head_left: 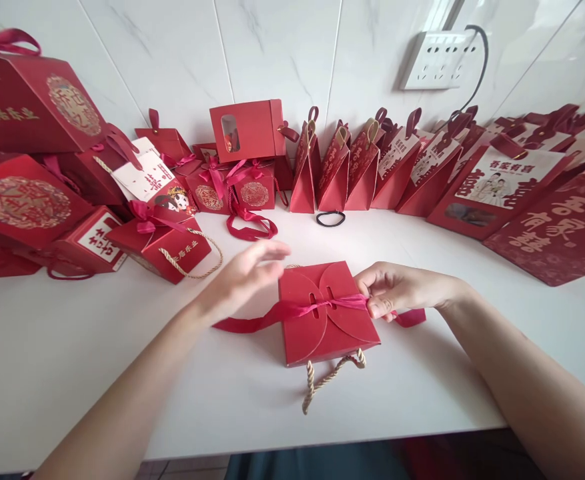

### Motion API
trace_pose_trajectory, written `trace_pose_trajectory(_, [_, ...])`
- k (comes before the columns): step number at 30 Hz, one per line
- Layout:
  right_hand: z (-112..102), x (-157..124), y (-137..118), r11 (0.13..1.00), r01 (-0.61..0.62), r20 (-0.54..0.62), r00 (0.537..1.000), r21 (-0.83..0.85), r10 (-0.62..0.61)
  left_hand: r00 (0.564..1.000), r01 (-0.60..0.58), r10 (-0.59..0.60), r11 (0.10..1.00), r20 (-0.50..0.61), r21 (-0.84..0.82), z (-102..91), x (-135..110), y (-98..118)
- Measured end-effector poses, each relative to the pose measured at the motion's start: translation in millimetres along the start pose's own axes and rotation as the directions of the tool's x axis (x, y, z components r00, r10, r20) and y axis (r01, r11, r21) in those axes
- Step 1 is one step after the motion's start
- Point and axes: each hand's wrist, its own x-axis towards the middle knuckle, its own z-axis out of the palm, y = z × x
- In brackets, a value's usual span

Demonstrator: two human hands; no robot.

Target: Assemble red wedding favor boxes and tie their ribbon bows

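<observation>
A red gift box [305, 337] with curved, interlocking top flaps stands on the white table in front of me. A pink-red ribbon [257, 321] passes through the two slots in its lid and trails out on both sides. My right hand [387, 287] pinches the ribbon at the box's right edge, its tail hanging beyond the fingers. Just above the ribbon's left part, my left hand [249, 277] hovers with fingers stretched out, slightly blurred and holding nothing. A twisted gold cord handle [329, 379] droops from the box's near side.
Red boxes with ribbons [162, 243] are stacked at the left. Upright red bags [335, 173] line the tiled wall and continue to the right. A black hair tie [331, 219] lies behind the box. A power strip [435, 61] is mounted on the wall.
</observation>
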Motion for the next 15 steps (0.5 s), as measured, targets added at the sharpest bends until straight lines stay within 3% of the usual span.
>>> trace_pose_trajectory(2, [0.2,0.2,0.0,1.0,-0.014,-0.011,1.0,-0.014,0.014,0.99,0.074,-0.076,0.997,0.12,0.027,11.0,-1.2,4.0])
trace_pose_trajectory(3, [0.2,0.3,0.1,1.0,-0.018,-0.019,1.0,-0.02,0.017,0.988,0.089,-0.094,0.995,0.121,0.047,14.1,-1.2,5.1])
trace_pose_trajectory(4, [0.2,0.3,0.2,1.0,-0.017,-0.024,1.0,-0.021,0.017,0.993,0.088,-0.093,0.993,0.071,0.074,15.4,-0.8,5.3])
trace_pose_trajectory(6, [0.2,0.4,0.4,1.0,-0.008,-0.022,1.0,-0.011,0.008,0.99,0.064,-0.046,0.989,-0.135,0.135,13.2,0.7,3.6])
trace_pose_trajectory(8, [0.5,0.7,0.4,1.0,0.007,-0.01,1.0,0.008,-0.007,0.95,0.036,0.007,0.991,-0.314,0.13,8.3,1.7,1.2])
trace_pose_trajectory(9, [0.7,0.9,0.5,1.0,0.013,-0.004,1.0,0.015,-0.012,0.941,0.002,0.03,0.995,-0.337,0.096,6.3,1.6,0.7])
trace_pose_trajectory(12, [0.9,1.0,0.8,1.0,0.014,0.003,1.0,0.013,-0.014,0.979,-0.122,0.127,0.992,-0.161,0.043,6.5,-0.4,3.4])
trace_pose_trajectory(14, [0.7,0.8,1.0,1.0,0.003,-0.005,1.0,-0.006,-0.003,0.99,-0.123,0.13,0.986,-0.056,0.112,10.1,-1.5,6.4])
trace_pose_trajectory(15, [0.6,0.6,1.1,1.0,-0.003,-0.015,1.0,-0.016,0.003,0.992,-0.091,0.104,0.983,-0.074,0.163,11.6,-1.6,7.2])
